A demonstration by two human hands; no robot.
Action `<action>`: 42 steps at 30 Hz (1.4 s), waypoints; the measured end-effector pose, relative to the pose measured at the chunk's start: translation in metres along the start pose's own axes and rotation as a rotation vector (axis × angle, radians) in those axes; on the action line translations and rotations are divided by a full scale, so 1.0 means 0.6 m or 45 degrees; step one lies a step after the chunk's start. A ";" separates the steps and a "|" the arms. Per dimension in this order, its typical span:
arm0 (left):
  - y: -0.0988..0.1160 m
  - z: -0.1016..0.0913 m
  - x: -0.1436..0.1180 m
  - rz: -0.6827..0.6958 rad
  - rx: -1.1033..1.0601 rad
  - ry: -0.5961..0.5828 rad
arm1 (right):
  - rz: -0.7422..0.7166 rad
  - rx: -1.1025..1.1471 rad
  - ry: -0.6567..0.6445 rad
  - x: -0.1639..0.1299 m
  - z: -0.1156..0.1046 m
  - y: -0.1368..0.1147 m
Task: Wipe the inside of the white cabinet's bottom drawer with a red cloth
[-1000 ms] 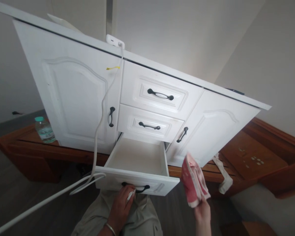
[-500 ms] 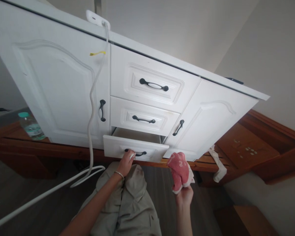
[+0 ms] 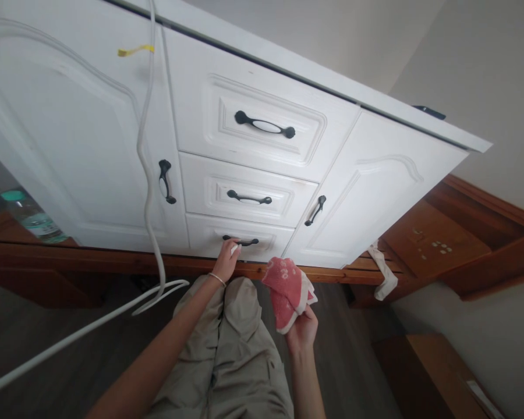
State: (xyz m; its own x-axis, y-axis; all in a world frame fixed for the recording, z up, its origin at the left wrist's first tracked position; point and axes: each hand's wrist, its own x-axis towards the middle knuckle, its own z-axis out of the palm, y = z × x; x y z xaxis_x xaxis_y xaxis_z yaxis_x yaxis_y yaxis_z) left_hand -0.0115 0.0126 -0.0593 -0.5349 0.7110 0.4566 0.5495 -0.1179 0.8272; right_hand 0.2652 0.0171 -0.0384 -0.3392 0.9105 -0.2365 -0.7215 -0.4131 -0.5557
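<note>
My left hand (image 3: 226,259) is at the bottom drawer (image 3: 205,235) of the white cabinet, with its fingers curled round the dark drawer handle (image 3: 247,242). This drawer sits flush with the cabinet front. In my right hand (image 3: 304,333) is a bunched pair of pink socks (image 3: 285,291) with white edges and a pale pattern. The fingers grip the socks from below and are partly hidden behind them. The socks are just to the right of my left hand, in front of the wooden ledge (image 3: 255,269).
A white cable (image 3: 144,134) runs down the cabinet and off to the lower left. A water bottle (image 3: 37,221) stands on the wood at left. At right, a white sock (image 3: 385,278) hangs over the bench edge. A cardboard box (image 3: 436,366) is on the floor, lower right.
The bottom drawer has gone from partly open to shut, with my left hand still at its handle. My right hand has moved left with the pink socks. The view has moved closer to the cabinet.
</note>
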 end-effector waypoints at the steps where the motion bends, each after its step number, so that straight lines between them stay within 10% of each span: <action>1: 0.025 -0.004 -0.025 -0.002 -0.017 0.014 | 0.043 0.049 0.046 -0.004 0.006 0.004; 6: 0.172 -0.026 -0.164 0.036 -0.342 -0.267 | 0.190 0.059 0.110 -0.024 0.020 0.026; 10: 0.222 -0.019 -0.211 -0.134 -0.256 -0.352 | 0.190 -0.118 0.014 -0.044 0.029 0.054; 19: 0.178 -0.015 -0.195 -0.525 -0.018 -0.105 | 0.142 -0.387 -0.042 -0.061 0.019 0.082; 24: 0.163 0.001 -0.195 -0.455 0.088 -0.105 | 0.127 -0.408 -0.019 -0.052 -0.006 0.096; 30: 0.155 0.013 -0.224 -0.155 0.021 -0.023 | 0.204 -0.241 0.439 -0.021 -0.094 0.142; 36: 0.122 0.008 -0.294 -0.023 0.046 -0.355 | 0.064 -0.536 0.439 -0.016 -0.192 0.162; 42: 0.105 0.007 -0.318 -0.082 0.013 -0.500 | -0.435 -1.217 0.489 -0.020 -0.205 0.121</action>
State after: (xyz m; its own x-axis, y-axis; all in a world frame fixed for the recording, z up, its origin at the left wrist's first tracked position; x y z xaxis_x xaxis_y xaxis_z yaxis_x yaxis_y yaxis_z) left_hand 0.1283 -0.1276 -0.0958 -0.2835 0.9278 0.2423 0.5301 -0.0590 0.8459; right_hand 0.2912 -0.0214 -0.1739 0.1219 0.9882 -0.0928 0.0829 -0.1033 -0.9912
